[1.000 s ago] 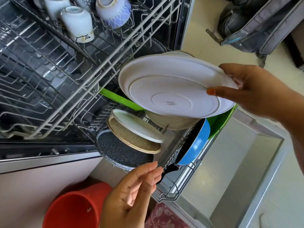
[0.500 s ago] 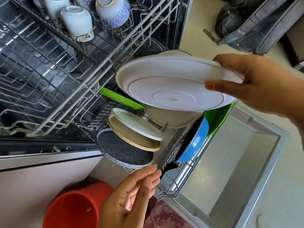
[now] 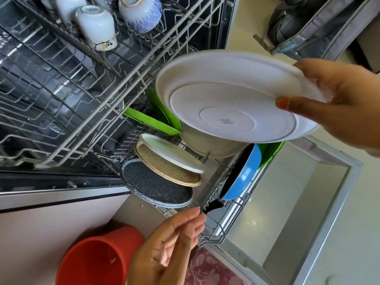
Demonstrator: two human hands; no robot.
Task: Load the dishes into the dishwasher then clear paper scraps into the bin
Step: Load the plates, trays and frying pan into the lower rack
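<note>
My right hand (image 3: 337,99) grips the right rim of a large white plate (image 3: 226,99), underside towards me, above the pulled-out lower rack (image 3: 228,229) of the open dishwasher. Below the plate stand a cream bowl (image 3: 211,147), green plates (image 3: 156,118), a small white plate (image 3: 172,153), a tan speckled plate (image 3: 166,167), a dark speckled plate (image 3: 158,188) and a blue pan (image 3: 242,173). My left hand (image 3: 168,247) hovers empty, fingers relaxed, just before the rack's front corner.
The upper rack (image 3: 102,79) is pulled out at left and holds upturned mugs (image 3: 96,27) and a patterned bowl (image 3: 141,13). The dishwasher door (image 3: 287,212) lies open at lower right. A red bin (image 3: 96,260) stands on the floor. A grey backpack (image 3: 314,23) lies top right.
My right hand has shifted the white plate a little right and up over the lower rack. My left hand has stayed almost where it was.
</note>
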